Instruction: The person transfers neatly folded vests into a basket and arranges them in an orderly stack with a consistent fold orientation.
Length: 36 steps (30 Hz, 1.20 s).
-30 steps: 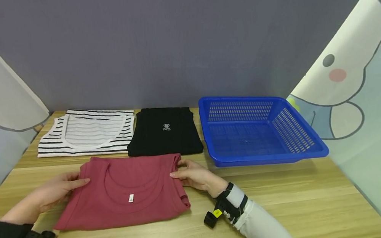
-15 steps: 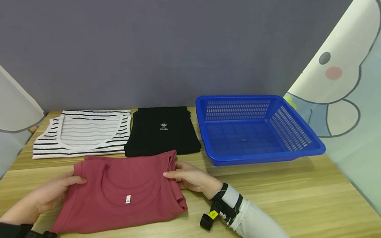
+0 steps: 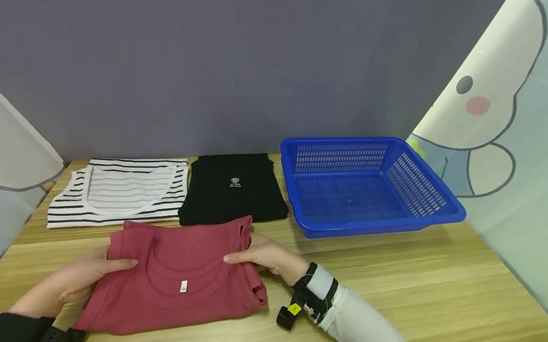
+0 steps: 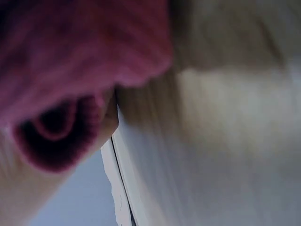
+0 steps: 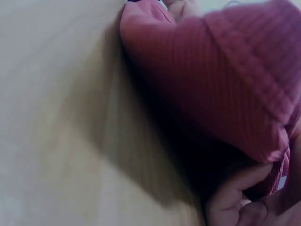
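the red shirt (image 3: 189, 264), folded, is at the near left of the table (image 3: 414, 284), held between the two hands, its long axis running left to right. the left hand (image 3: 83, 273) pinches its left end, with the thumb (image 3: 123, 264) on top; the right hand (image 3: 264, 253) pinches the right end the same way, and the right wrist view shows curled fingers (image 5: 230, 200) beneath the cloth there. a dark gap shows under the shirt in that view, so the right end looks raised off the table; how far the left end is raised i cannot tell.

just beyond the red shirt's far edge lie the striped shirt (image 3: 134, 214), to the left, and the black shirt (image 3: 234, 202), to the right. the blue basket (image 3: 378, 228) stands far and right of the red shirt, and the right hand is the nearer to it.
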Available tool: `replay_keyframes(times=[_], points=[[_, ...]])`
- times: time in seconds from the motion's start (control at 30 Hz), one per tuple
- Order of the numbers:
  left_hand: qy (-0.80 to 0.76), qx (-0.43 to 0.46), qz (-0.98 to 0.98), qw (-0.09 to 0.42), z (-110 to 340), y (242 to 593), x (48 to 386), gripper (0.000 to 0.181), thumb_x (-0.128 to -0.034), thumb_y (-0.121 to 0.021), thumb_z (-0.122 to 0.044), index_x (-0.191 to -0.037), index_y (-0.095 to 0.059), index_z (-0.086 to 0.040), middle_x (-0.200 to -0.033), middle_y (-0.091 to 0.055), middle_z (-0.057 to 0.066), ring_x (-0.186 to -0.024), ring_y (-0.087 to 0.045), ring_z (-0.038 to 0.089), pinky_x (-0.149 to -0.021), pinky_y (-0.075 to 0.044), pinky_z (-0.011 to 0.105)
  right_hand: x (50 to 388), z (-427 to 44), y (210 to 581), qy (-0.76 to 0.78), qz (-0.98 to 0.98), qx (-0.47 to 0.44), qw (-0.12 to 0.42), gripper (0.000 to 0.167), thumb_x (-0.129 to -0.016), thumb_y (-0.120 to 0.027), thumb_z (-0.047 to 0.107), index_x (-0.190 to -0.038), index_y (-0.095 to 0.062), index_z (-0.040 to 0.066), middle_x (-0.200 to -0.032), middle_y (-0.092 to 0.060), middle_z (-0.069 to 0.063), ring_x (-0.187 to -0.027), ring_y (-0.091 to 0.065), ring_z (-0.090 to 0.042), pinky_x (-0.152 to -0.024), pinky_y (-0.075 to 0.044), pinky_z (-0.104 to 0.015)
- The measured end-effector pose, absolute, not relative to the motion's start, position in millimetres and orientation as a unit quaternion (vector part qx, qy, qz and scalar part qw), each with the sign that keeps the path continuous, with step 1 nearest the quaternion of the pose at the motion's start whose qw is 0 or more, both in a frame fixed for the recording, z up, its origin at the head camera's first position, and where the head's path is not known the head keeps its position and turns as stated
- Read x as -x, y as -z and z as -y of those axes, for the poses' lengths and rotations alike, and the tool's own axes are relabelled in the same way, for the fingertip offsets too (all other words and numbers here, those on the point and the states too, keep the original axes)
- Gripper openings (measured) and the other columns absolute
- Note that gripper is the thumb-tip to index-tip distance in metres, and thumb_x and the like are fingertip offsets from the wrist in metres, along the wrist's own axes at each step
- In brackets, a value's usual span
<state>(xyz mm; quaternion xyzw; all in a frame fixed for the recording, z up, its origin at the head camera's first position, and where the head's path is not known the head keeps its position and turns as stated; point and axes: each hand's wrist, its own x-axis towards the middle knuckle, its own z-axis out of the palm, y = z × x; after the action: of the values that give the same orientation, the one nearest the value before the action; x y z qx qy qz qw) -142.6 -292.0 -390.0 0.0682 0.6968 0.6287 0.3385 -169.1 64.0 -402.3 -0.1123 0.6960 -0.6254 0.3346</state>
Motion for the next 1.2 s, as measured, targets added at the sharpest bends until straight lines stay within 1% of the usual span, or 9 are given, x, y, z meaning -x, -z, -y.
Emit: replay_keyframes(times=[0.07, 0.13, 0.3, 0.43, 0.53, 0.7, 0.83, 1.03, 1.2], points=[[-0.607, -0.065, -0.719, 0.331, 290.1, 388.4, 141.9, 0.050, -0.0986, -0.049, -0.013, -0.136, -0.022, 0.005, -0.107, -0.063, -0.002, -0.094, -0.065, 0.015, -0.079, -0.055, 0.037, 169.3, -61.9, 402.7, 0.617, -0.705, 0.125, 0.326, 0.041, -0.083, -0.069, 0.008, -0.122, -0.055, 0.005, -0.108, -0.066, -0.004, -0.094, -0.062, -0.011, -0.087, -0.050, -0.025], [-0.590, -0.063, -0.737, 0.324, 288.2, 386.4, 141.0, 0.054, -0.0974, -0.052, -0.014, -0.136, -0.021, 0.008, -0.105, -0.063, -0.001, -0.091, -0.065, 0.016, -0.077, -0.056, 0.038, 169.2, -60.4, 403.7, 0.608, -0.717, 0.125, 0.319, 0.040, -0.080, -0.072, 0.007, -0.119, -0.059, 0.005, -0.107, -0.066, -0.003, -0.093, -0.061, -0.010, -0.086, -0.048, -0.024], [-0.521, -0.076, -0.797, 0.296, 280.8, 382.2, 138.9, 0.058, -0.0937, -0.059, -0.019, -0.129, -0.032, 0.018, -0.098, -0.068, 0.004, -0.081, -0.067, 0.014, -0.070, -0.056, 0.034, 167.2, -58.9, 407.0, 0.595, -0.738, 0.103, 0.302, 0.032, -0.075, -0.074, 0.004, -0.106, -0.065, 0.002, -0.093, -0.069, -0.003, -0.081, -0.063, -0.009, -0.074, -0.051, -0.021], [-0.489, -0.083, -0.822, 0.280, 276.3, 380.5, 137.4, 0.062, -0.0927, -0.061, -0.019, -0.129, -0.032, 0.022, -0.099, -0.068, 0.010, -0.080, -0.066, 0.012, -0.069, -0.056, 0.031, 165.0, -57.4, 409.3, 0.601, -0.738, 0.101, 0.291, 0.029, -0.073, -0.074, 0.001, -0.101, -0.066, -0.001, -0.087, -0.069, -0.003, -0.075, -0.063, -0.009, -0.068, -0.052, -0.021], [-0.486, -0.081, -0.825, 0.278, 276.3, 380.3, 136.8, 0.061, -0.0941, -0.059, -0.018, -0.129, -0.031, 0.023, -0.103, -0.066, 0.013, -0.082, -0.065, 0.012, -0.070, -0.056, 0.031, 163.6, -56.2, 410.3, 0.611, -0.733, 0.099, 0.281, 0.029, -0.072, -0.073, 0.000, -0.100, -0.066, -0.002, -0.086, -0.069, -0.003, -0.074, -0.063, -0.010, -0.068, -0.052, -0.021], [-0.495, -0.076, -0.820, 0.278, 279.7, 382.6, 137.0, 0.058, -0.0959, -0.055, -0.017, -0.129, -0.031, 0.024, -0.102, -0.064, 0.008, -0.082, -0.063, 0.009, -0.070, -0.055, 0.030, 163.6, -54.5, 410.8, 0.631, -0.716, 0.105, 0.279, 0.031, -0.075, -0.073, 0.001, -0.105, -0.066, -0.001, -0.095, -0.070, -0.005, -0.081, -0.065, -0.011, -0.075, -0.052, -0.022], [-0.538, -0.080, -0.785, 0.296, 282.5, 385.1, 138.7, 0.057, -0.0970, -0.053, -0.016, -0.129, -0.028, 0.023, -0.100, -0.064, 0.000, -0.084, -0.065, 0.011, -0.072, -0.055, 0.032, 162.3, -53.4, 407.7, 0.651, -0.681, 0.136, 0.308, 0.036, -0.077, -0.071, -0.003, -0.112, -0.062, -0.002, -0.105, -0.069, -0.008, -0.087, -0.065, -0.010, -0.082, -0.053, -0.025], [-0.561, -0.082, -0.760, 0.317, 285.5, 387.8, 140.6, 0.063, -0.0996, -0.048, -0.017, -0.136, -0.013, 0.022, -0.105, -0.060, 0.000, -0.091, -0.063, 0.010, -0.077, -0.055, 0.031, 162.9, -56.2, 410.0, 0.689, -0.615, 0.137, 0.357, 0.033, -0.080, -0.059, -0.009, -0.112, -0.053, -0.005, -0.099, -0.064, -0.003, -0.087, -0.064, -0.011, -0.083, -0.054, -0.030], [-0.581, -0.076, -0.739, 0.332, 288.3, 388.5, 142.2, 0.060, -0.1007, -0.045, -0.018, -0.135, -0.016, 0.021, -0.105, -0.061, -0.002, -0.093, -0.063, 0.010, -0.078, -0.054, 0.031, 168.2, -60.1, 415.3, 0.717, -0.571, 0.113, 0.384, 0.032, -0.082, -0.052, -0.003, -0.114, -0.049, 0.000, -0.100, -0.062, -0.002, -0.090, -0.065, -0.012, -0.084, -0.055, -0.033]])
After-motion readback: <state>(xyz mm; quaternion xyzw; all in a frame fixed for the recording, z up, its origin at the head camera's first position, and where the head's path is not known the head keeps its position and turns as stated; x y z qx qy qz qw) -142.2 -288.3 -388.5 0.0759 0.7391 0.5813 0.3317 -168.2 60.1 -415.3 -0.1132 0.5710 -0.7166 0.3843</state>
